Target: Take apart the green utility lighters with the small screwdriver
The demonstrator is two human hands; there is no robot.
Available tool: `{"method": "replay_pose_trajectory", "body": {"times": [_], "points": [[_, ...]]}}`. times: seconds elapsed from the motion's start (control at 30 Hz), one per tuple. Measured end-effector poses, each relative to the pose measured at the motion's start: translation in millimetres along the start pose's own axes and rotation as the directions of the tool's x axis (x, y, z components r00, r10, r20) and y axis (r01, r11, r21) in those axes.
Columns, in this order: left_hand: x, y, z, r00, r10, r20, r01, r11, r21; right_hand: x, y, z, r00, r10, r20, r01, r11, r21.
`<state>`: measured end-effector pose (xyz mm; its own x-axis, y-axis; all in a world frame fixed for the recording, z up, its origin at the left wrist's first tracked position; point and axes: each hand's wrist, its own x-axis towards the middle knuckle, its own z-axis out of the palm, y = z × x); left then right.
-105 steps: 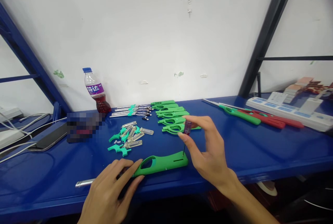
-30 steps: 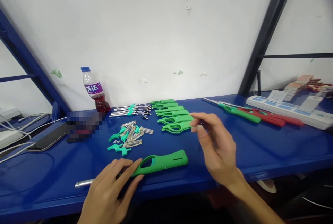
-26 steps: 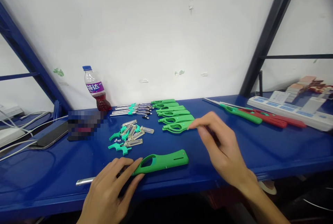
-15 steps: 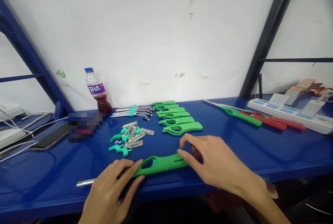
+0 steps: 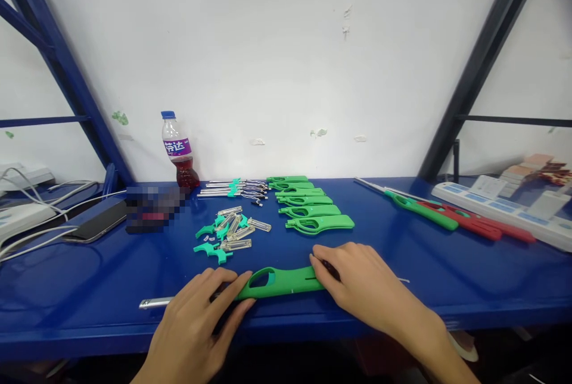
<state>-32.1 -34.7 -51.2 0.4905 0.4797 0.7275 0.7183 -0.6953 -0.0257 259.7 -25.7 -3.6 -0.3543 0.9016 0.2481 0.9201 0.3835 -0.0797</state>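
A green long-necked gas lighter (image 5: pixel 290 283) lies crosswise near the table's front edge, its metal tube (image 5: pixel 154 303) pointing left. My left hand (image 5: pixel 199 309) is closed around the neck, fingers on top and thumb along the near side. At the handle's right end, my right hand (image 5: pixel 357 277) has its thumb and fingers closed, covering that end. Something dark shows under those fingers, and a thin pale tip (image 5: pixel 404 280) sticks out behind the hand; I cannot tell what they belong to. Beyond the lighter lie clear fuel tanks (image 5: pixel 236 244) mixed with teal triggers (image 5: pixel 218 254).
Several green handle shells (image 5: pixel 319 224) are lined up behind, beside metal tubes with wires (image 5: pixel 218 192). A bottle (image 5: pixel 183 158) and a phone (image 5: pixel 98 220) are at left. At right lie a green lighter (image 5: pixel 424 211), red lighters (image 5: pixel 473 223) and a power strip (image 5: pixel 504 211).
My right hand's fingers have closed down on the handle's right end, and the hand lies lower. The camera view has shifted slightly. My left hand keeps its hold on the neck.
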Motion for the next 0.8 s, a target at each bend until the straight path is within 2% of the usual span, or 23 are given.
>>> {"method": "replay_pose_trajectory", "body": {"times": [0.37, 0.5, 0.63, 0.7, 0.8], "points": [[-0.9, 2.9, -1.5, 1.000, -0.023, 0.019, 0.023, 1.000, 0.004, -3.0, -7.7, -2.9, 0.998, 0.028, 0.061, -0.016, 0.983, -0.182], [-1.5, 3.3, -1.3, 0.999, -0.026, 0.020, 0.026, 1.000, -0.009, -1.6, -12.6, -11.4, 0.983, 0.035, 0.182, 0.005, 0.977, -0.215], [-2.1, 3.6, -0.5, 0.999, -0.032, 0.038, 0.032, 0.999, -0.015, -4.2, -13.6, -18.4, 0.961, -0.005, 0.277, 0.081, 0.962, -0.261], [-2.1, 3.6, -0.3, 0.999, -0.030, 0.042, 0.031, 0.999, -0.016, -7.3, -10.4, -16.0, 0.961, -0.055, 0.270, 0.136, 0.948, -0.287], [-1.7, 3.4, -0.5, 0.999, -0.027, 0.036, 0.027, 1.000, -0.014, -11.0, -3.8, -7.9, 0.973, -0.145, 0.177, 0.197, 0.927, -0.320]]}}
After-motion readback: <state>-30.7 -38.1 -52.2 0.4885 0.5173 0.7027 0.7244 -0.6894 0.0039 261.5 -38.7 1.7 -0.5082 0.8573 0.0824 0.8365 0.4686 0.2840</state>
